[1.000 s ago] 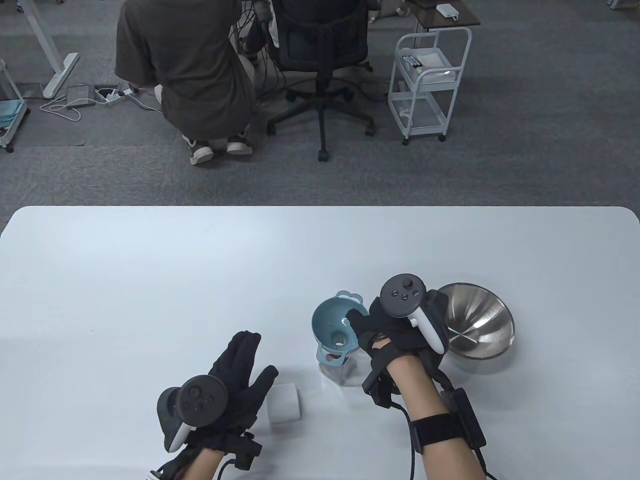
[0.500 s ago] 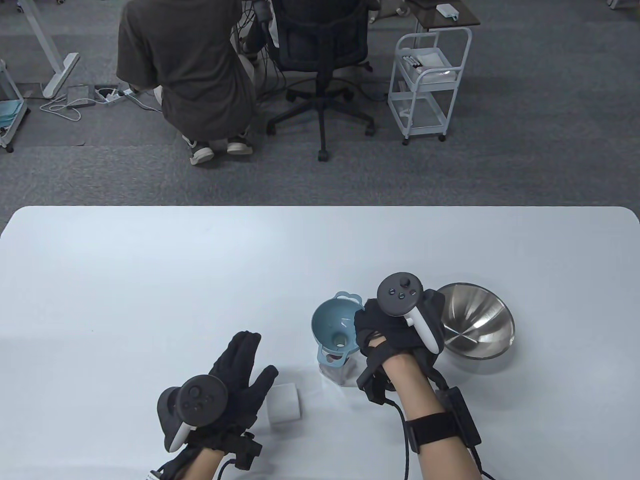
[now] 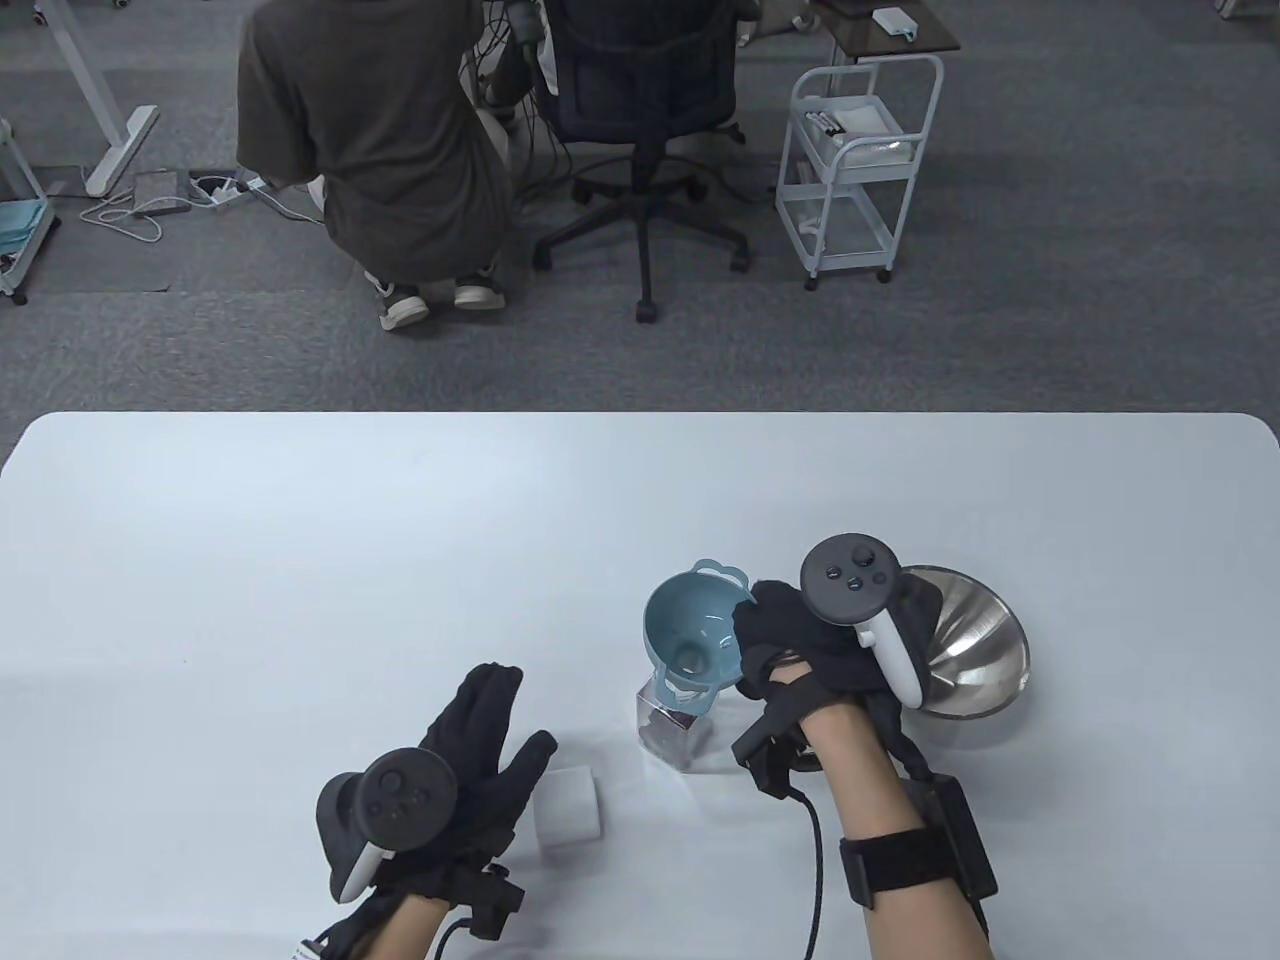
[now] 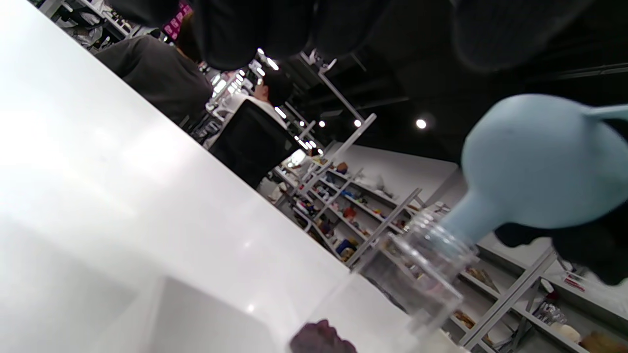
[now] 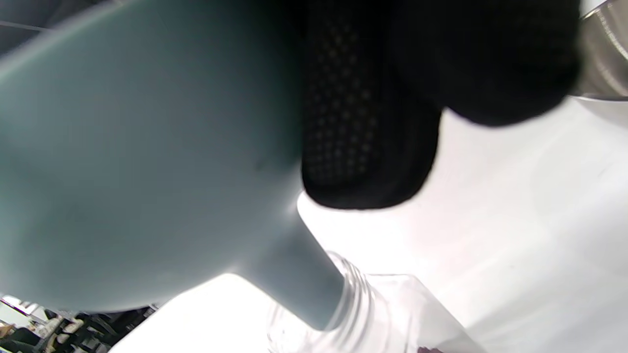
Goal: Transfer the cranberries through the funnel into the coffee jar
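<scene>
My right hand [image 3: 748,628] grips the right rim of the blue funnel [image 3: 692,622] and holds it tilted. The funnel's spout still sits in the mouth of the clear square jar [image 3: 672,728], as the left wrist view [image 4: 539,162] and the right wrist view [image 5: 147,147] show. Dark cranberries [image 4: 321,340] lie in the bottom of the jar [image 4: 417,274]. My gloved fingers [image 5: 368,122] press against the funnel's outer wall above the jar [image 5: 373,314]. My left hand [image 3: 490,720] lies flat and open on the table, left of the jar, holding nothing.
A steel bowl [image 3: 975,650] stands tipped just right of my right hand and also shows in the right wrist view [image 5: 603,63]. A white cube-shaped lid [image 3: 568,808] lies beside my left thumb. The white table [image 3: 300,560] reaches far back.
My right hand has moved right and away from me with the funnel, lifting and tilting it over the jar. The left hand has not moved.
</scene>
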